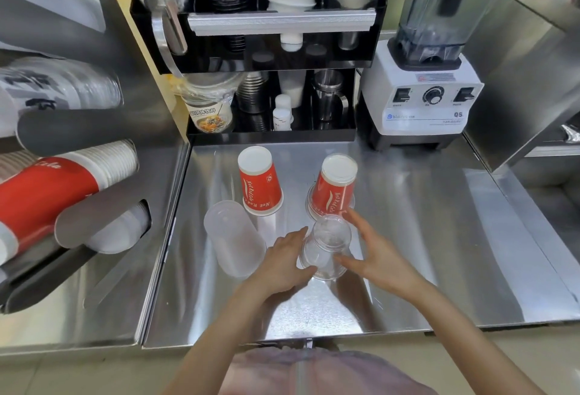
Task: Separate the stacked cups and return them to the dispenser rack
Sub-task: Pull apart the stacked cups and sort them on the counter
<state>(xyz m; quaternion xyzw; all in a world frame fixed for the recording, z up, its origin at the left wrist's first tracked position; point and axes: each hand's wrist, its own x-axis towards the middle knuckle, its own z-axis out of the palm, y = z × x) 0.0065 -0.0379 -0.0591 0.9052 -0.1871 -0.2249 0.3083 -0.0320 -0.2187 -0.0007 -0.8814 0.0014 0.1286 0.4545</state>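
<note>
A clear plastic cup point(326, 247) stands upside down on the steel counter point(423, 253), and both hands grip it: my left hand point(284, 261) on its left side, my right hand point(375, 256) on its right. Behind it, a red paper cup nested under a clear cup point(334, 190) stands inverted. Another red paper cup point(259, 179) sits inverted at the centre left. A frosted plastic cup point(233, 237) stands inverted to the left of my hands. The dispenser rack point(84, 231) on the left wall holds tubes of red, white and clear cups.
A black shelf unit point(270, 137) with steel cups, bottles and stacked cups stands at the back. A white blender point(420, 102) sits at the back right. A steel wall point(518, 80) rises on the right. The counter's front edge runs near my body.
</note>
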